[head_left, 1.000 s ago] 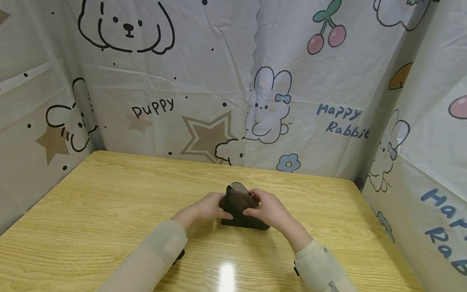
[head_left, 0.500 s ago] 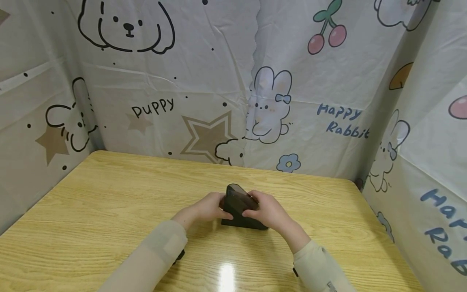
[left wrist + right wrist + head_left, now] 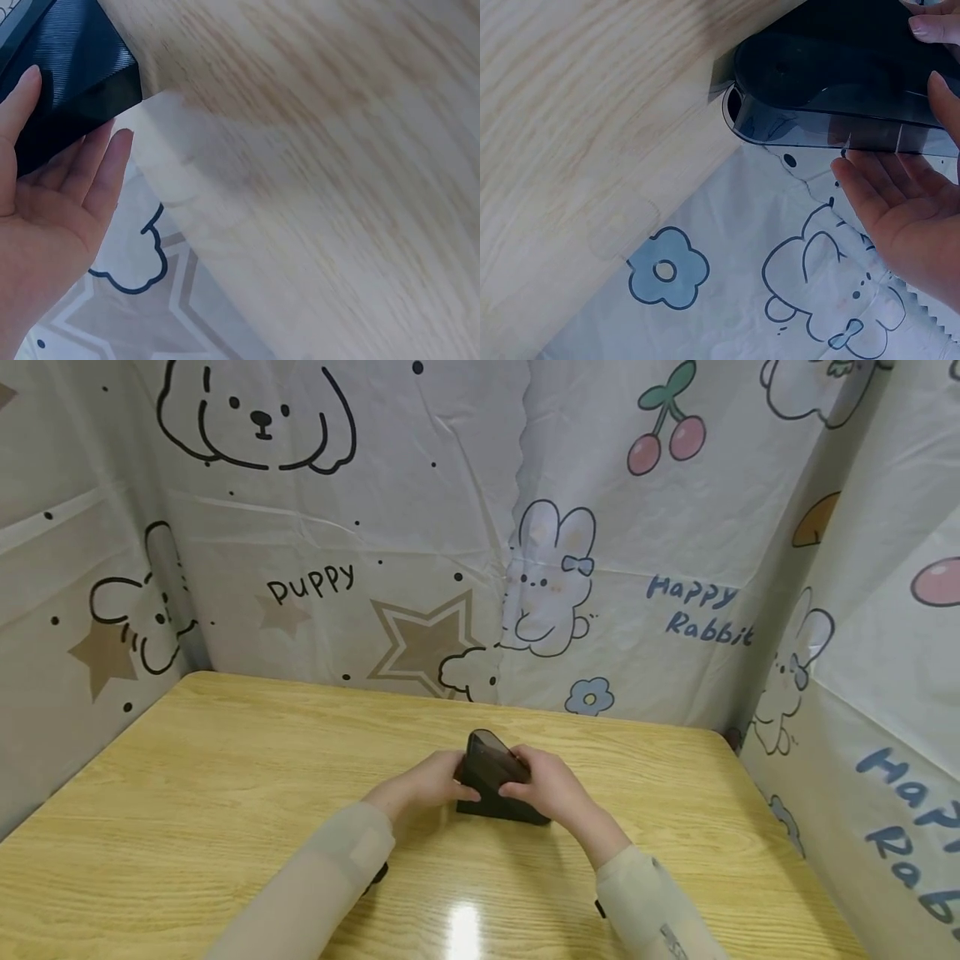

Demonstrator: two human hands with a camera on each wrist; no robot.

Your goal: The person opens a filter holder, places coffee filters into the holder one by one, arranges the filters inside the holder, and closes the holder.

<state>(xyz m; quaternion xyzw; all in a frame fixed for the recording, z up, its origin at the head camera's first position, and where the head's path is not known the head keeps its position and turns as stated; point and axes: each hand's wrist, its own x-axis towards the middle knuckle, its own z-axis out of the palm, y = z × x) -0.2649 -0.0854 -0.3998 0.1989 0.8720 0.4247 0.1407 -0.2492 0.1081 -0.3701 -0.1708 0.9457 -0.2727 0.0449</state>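
A black wedge-shaped case [image 3: 489,789] with a smoky see-through cover [image 3: 817,129] stands between my two hands near the middle of the table. My left hand [image 3: 431,781] grips its left end, thumb on the near face and fingers behind. My right hand [image 3: 553,787] holds the sloping right side, its thumb on the near face and its fingers at the cover. In the left wrist view, the case [image 3: 82,67] shows a finely ribbed face. The right wrist view shows its rounded end and the cover along one long side. What is inside cannot be made out.
The wood-grain table [image 3: 247,752] spreads around both hands. Behind it and along both sides hangs a pale printed cloth [image 3: 420,527] with cartoon animals. A bright light reflection [image 3: 463,931] lies on the table's near part.
The see-through cover, earlier standing apart from the black body at the top, now lies close along it. Both hands and the case have shifted slightly upward in the head view.
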